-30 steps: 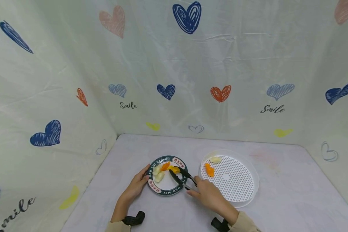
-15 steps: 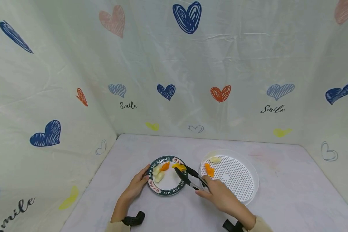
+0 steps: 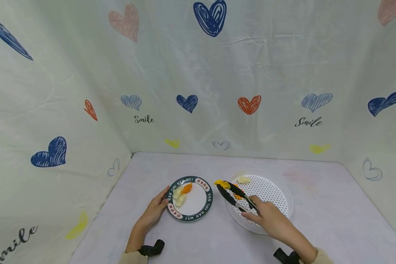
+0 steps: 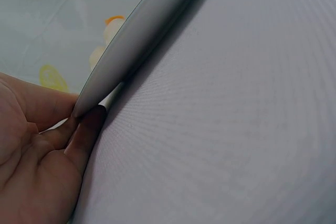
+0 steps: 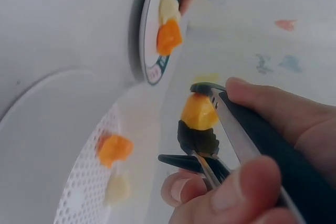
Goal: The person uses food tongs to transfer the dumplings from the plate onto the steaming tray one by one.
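In the head view, my left hand [image 3: 153,209] pinches the left rim of a white plate [image 3: 195,205] with a green patterned border. The left wrist view shows the thumb above the rim and fingers beneath it. Two pale pieces [image 3: 180,200] and an orange piece [image 3: 187,188] lie on the plate. My right hand [image 3: 271,219] grips black-tipped tongs [image 3: 240,192], and a yellow piece [image 5: 200,112] is clamped between their tips. The tongs hang above the left side of a round white perforated tray [image 3: 272,194]. Beneath them an orange piece [image 5: 114,149] sits on the tray, partly hidden in the head view.
A pale piece [image 3: 244,180] lies near the tray's back edge. Both dishes stand on a white-covered table [image 3: 323,212], the tray to the right of the plate. A curtain [image 3: 277,66] printed with hearts hangs behind and to the left.
My right hand has moved right with the tongs, carrying the yellow piece from the plate toward the tray. The left hand and plate have stayed in place.
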The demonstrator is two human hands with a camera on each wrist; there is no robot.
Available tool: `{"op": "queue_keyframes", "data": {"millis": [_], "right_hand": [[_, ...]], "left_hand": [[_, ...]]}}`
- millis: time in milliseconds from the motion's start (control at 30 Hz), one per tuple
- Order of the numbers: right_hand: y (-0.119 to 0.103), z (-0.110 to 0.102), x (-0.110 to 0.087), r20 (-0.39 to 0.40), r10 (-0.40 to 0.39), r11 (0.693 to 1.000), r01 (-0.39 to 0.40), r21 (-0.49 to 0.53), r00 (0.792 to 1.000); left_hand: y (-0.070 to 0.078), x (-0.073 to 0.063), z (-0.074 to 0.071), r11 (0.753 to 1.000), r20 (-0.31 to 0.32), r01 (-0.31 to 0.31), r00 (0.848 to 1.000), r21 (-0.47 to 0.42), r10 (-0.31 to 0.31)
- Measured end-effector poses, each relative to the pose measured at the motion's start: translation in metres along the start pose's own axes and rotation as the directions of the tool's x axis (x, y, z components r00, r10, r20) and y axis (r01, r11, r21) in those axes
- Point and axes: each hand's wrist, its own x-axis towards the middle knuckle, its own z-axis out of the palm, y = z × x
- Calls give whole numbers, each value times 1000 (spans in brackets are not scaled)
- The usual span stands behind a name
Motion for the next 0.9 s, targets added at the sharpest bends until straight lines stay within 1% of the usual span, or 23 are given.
{"op": "queue_keyframes", "data": {"millis": [100,267,333,433,567,700,900], "right_hand": [[10,-8,-3,-2,4,1000,-4,-11,1000],[27,-17,-8,-12,10,999,-11,-42,1000],[33,-19,-8,-10,26,998,-26,-52,1000],[40,-21,-8,-4,68,997,-68,-47,998],[47,-22,-8,9,116,993,-116,-15,993],[52,-22,-7,11,127,992,-127,-2,992],[59,-21,-5,18,142,990,-142,-24,990]], "left_hand": [[0,1,0,1000,-3,9,1000,-3,-9],[-2,1,0,1000,-2,5,1000,-3,-5],[-2,0,0,1000,-1,4,1000,-5,-4],[-3,0,1,1000,0,2,1000,-9,-2],[-4,0,1,1000,1,1,1000,-19,-1],[-3,1,1,1000,1,0,1000,-22,0],[-3,0,1,1000,0,7,1000,-25,-7]]}}
